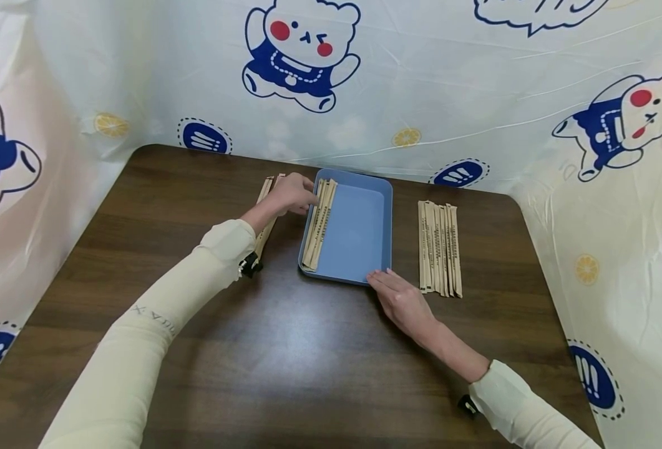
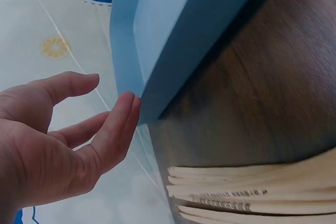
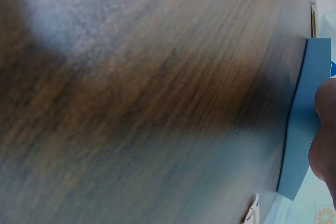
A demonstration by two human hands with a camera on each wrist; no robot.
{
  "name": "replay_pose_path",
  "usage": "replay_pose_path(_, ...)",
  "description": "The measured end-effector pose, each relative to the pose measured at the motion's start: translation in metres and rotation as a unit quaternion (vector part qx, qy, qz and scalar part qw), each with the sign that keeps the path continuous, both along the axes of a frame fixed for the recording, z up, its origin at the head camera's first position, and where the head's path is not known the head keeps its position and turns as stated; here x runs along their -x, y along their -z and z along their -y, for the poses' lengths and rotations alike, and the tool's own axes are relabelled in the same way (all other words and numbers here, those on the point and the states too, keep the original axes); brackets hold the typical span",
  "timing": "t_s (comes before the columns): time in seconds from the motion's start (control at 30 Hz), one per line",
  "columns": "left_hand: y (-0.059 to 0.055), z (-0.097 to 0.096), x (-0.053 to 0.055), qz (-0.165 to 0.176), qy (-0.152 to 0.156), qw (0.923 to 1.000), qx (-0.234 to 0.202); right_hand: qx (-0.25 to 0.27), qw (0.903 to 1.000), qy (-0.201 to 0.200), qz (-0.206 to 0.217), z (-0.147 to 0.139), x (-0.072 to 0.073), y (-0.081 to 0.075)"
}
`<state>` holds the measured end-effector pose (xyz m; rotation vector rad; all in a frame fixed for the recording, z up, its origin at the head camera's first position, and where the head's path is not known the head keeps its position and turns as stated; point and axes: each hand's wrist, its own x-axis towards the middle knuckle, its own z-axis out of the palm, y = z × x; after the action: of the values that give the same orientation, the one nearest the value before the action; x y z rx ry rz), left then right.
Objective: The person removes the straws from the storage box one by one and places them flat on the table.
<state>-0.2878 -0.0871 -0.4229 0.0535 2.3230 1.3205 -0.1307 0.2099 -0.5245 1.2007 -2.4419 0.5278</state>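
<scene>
A blue rectangular tray (image 1: 359, 274) lies on the table, with several slim paper-wrapped sticks (image 1: 319, 224) along its left side. My left hand (image 1: 292, 193) is at the tray's upper left edge; in the left wrist view the thumb and fingers (image 2: 118, 129) are apart, with nothing seen between them. Partly hidden under that hand and wrist is another group of wrapped sticks (image 2: 252, 192) on the table. My right hand (image 1: 402, 302) touches the tray's lower right corner with nearly straight fingers. In the right wrist view it rests against the tray's outer wall (image 3: 304, 114).
To the right of the tray, several more wrapped sticks (image 1: 440, 249) lie side by side on the dark wooden table (image 1: 286, 374). A white printed cloth (image 1: 196, 62) hangs behind the table and along both sides.
</scene>
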Motion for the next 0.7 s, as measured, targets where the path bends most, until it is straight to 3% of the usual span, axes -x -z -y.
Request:
replay_pose_path(0.27,0.0,-0.011,0.002,0.004,0.012,0.9998,-0.015,0.001,1.0,-0.002,-0.006,0.0,0.0,0.001)
replay_pose_path(0.57,0.007,-0.023,0.002,0.032,0.03,0.999,0.008,0.006,1.0,-0.002,-0.007,-0.001,0.001,0.003)
replay_pose_path(0.7,0.01,-0.029,0.0,0.029,0.039,0.9986,0.021,0.005,1.0,0.0,-0.006,-0.001,0.0,0.003)
